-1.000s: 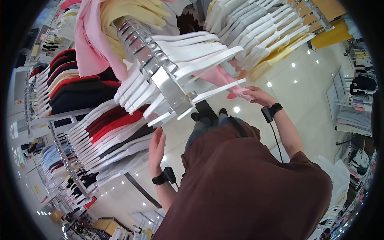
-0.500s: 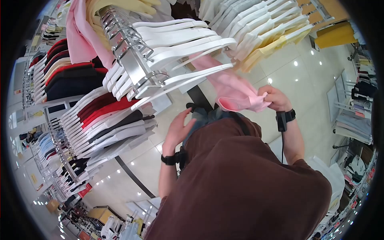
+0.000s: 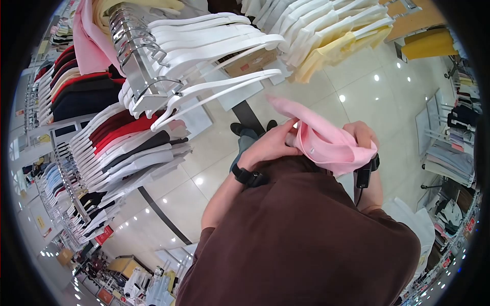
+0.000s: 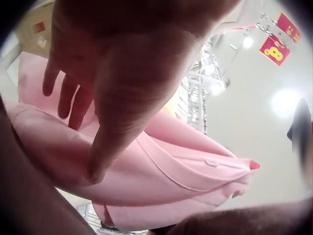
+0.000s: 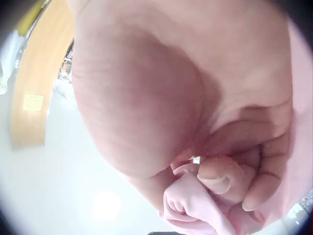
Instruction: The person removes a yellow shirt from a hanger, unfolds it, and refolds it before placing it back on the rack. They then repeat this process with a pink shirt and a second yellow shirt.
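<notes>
A pink garment (image 3: 326, 148) with a seamed edge and a small pale tag is held up in front of the brown shirt. My right hand (image 3: 361, 135) grips its bunched end; in the right wrist view the fingers (image 5: 220, 181) curl into the cloth. At its other end is my left hand (image 3: 270, 145), thumb and fingers spread apart. The left wrist view shows the straight left thumb (image 4: 105, 156) over a fold of the pink cloth, the other fingers on its far side. One flap of the garment sticks out beyond the left hand.
White hangers (image 3: 204, 43) hang on a metal rail (image 3: 143, 81) ahead, with a pink garment (image 3: 94, 43) draped by it. Dark, red and white clothes (image 3: 127, 135) hang to the left, white and yellow ones (image 3: 321, 53) at the upper right. Shiny tiled floor (image 3: 403, 97) lies to the right.
My right hand has pulled the pink garment away from the hangers, right and toward the body. My left hand has moved right from beside the rack to the garment. The rack has shifted left in view.
</notes>
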Available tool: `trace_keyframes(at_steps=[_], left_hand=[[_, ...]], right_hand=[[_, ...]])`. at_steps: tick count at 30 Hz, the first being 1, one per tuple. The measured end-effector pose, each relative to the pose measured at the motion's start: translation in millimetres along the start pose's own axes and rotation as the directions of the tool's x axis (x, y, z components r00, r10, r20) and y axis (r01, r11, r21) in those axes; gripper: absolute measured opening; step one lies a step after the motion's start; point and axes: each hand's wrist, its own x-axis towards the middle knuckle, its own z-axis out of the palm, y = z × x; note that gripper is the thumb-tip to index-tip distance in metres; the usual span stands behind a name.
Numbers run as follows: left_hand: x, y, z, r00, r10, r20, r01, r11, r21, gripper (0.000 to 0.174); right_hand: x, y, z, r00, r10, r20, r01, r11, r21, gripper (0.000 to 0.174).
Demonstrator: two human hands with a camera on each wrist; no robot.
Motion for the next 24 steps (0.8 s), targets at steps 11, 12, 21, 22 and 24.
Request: trace_keyframes(at_steps=[11,12,21,22,24], left_hand=[[-44,-34,-48,0.984,-0.180,-0.012,0.175,0.967,-0.187,0.034],[-53,-28,-57,0.966,-0.256,-0.038,0.250,0.961,-0.116,0.033],[-137,17,-84,0.968,-0.222,-0.112,0.214,0.973,-0.084,0.032],[-144,26,-85,0.966,-0.222,-0.134,0.206,0.971,-0.121,0.033],[-152,33,-83,0.961,-0.195,-0.195,0.173,0.977,-0.125,0.028]], right_hand=[[-18,-37,-20,0.876,-0.078,-0.475,0.020,0.992,-0.126,0.035],[-16,-39,-20,0.877,-0.075,-0.474,0.018,0.992,-0.124,0.035],[-13,-65,-19,0.724,0.292,-0.625,-0.577,0.754,-0.316,0.022],[-7,-65,-12,0.716,0.279,-0.640,-0.629,0.655,-0.418,0.020],[3,-64,-3,0.710,0.265,-0.653,-0.670,0.541,-0.509,0.019]])
